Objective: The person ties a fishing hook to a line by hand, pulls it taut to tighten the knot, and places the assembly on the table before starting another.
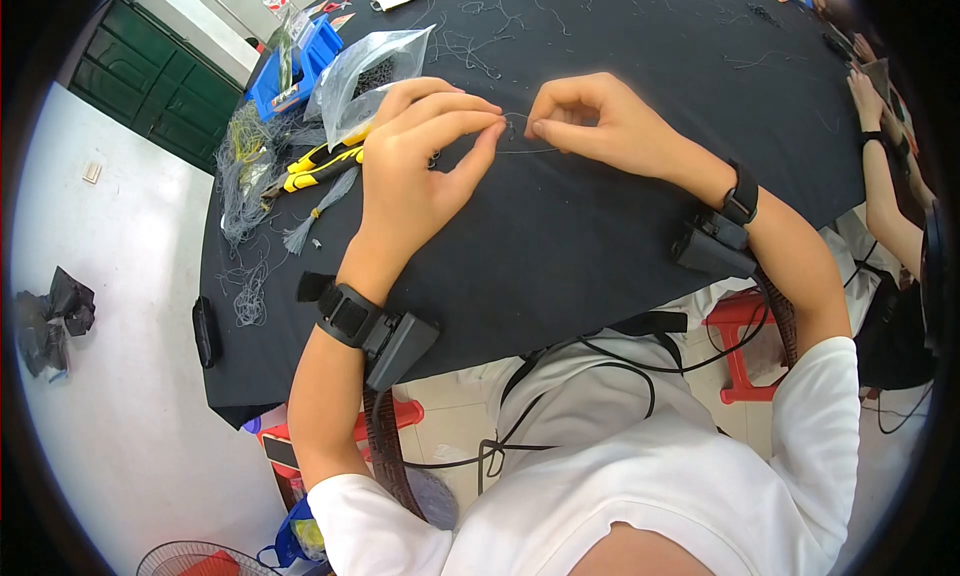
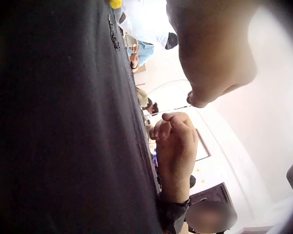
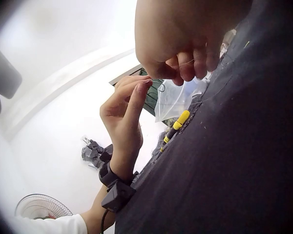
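Above the black table, my left hand [image 1: 415,166] pinches a thin grey line [image 1: 535,152] between thumb and forefinger. Facing it from the right, my right hand [image 1: 610,126] holds the same line with curled fingers, thumb against the forefinger. The line spans the short gap between the hands and forms a small loop near the left fingertips. In the right wrist view, a strand crosses the fingers of the right hand [image 3: 185,36], and the left hand [image 3: 124,114] meets it tip to tip. The left wrist view shows the line stretched between both hands, its ends hidden by fingers.
Yellow-black pliers [image 1: 320,169], a clear plastic bag [image 1: 385,61] with dark pieces, a blue bin [image 1: 310,61] and tangled grey line [image 1: 245,181] lie left on the black cloth [image 1: 600,246]. Loose strands lie farther back. Another person's arm [image 1: 885,191] is at the right edge.
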`<act>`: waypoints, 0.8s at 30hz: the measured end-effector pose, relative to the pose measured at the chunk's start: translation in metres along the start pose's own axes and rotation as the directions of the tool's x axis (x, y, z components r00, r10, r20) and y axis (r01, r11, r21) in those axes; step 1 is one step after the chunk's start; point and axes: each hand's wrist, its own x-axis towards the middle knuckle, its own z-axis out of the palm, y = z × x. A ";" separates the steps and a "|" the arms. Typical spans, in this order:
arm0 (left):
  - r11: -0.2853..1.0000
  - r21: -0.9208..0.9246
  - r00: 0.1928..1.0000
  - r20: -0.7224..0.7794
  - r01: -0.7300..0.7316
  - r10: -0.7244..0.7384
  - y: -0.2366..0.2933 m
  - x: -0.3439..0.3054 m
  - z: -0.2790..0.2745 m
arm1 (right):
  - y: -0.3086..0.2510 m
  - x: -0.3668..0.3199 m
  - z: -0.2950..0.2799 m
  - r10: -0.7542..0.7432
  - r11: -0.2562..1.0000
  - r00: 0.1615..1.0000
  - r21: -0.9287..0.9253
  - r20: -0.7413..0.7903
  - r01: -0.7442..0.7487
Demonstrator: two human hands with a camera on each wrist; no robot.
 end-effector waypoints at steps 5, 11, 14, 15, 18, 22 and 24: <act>0.691 -0.491 0.843 0.225 0.531 -0.488 -0.005 -0.011 0.009 | 0.000 0.000 0.001 0.064 0.996 0.998 0.070 0.002 -0.064; 0.424 -0.545 0.670 0.407 0.723 -0.621 0.001 -0.010 0.008 | 0.007 0.001 0.007 0.099 0.975 0.995 0.198 0.026 -0.102; 0.410 -0.565 0.674 0.407 0.716 -0.616 0.004 -0.009 0.009 | 0.004 -0.001 0.014 0.150 0.940 0.989 0.310 0.005 -0.144; 0.411 -0.571 0.680 0.409 0.711 -0.608 0.004 -0.009 0.009 | 0.001 -0.001 0.016 0.176 0.920 0.984 0.356 -0.005 -0.162; 0.405 -0.583 0.686 0.410 0.704 -0.601 0.005 -0.009 0.009 | -0.003 0.000 0.010 0.240 0.916 0.968 0.312 0.072 -0.251; 0.393 -0.579 0.670 0.403 0.714 -0.624 0.005 -0.009 0.009 | -0.001 0.000 0.010 0.213 0.923 0.977 0.322 0.029 -0.211; 0.399 -0.578 0.672 0.399 0.712 -0.624 0.004 -0.009 0.010 | -0.006 -0.001 0.010 0.219 0.915 0.975 0.343 0.028 -0.215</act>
